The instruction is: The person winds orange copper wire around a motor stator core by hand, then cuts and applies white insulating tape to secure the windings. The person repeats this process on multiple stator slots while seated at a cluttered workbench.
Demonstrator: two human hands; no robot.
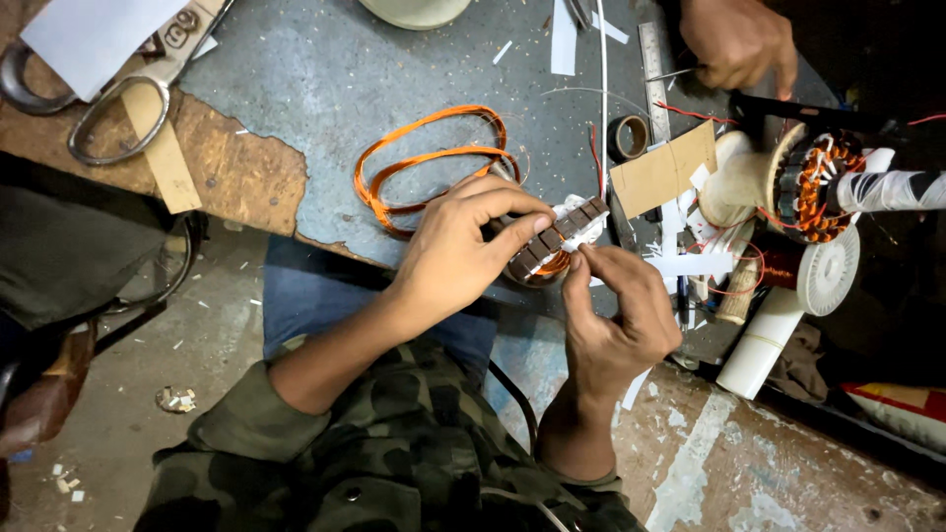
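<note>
Copper coils (434, 158) lie left on the table (325, 69); our left hand (463, 246) clamps the stator (547, 246) at its edge, our right hand (616, 310) pinches white insulation paper (581, 229) into a slot. Seating it calls for steady pressure.

A motor-rewinding workshop, shown by the scarred workbench (325, 79) strewn with copper wire coils (434, 163), a wound stator (818, 187), scissors (118, 108) and tape roll (628, 136).

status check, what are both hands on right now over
Left hand grips round laminated metal stator core. Right hand pinches white paper strip at its slot. Loose orange copper wire coil lies behind; another person's hand works apart.
</note>
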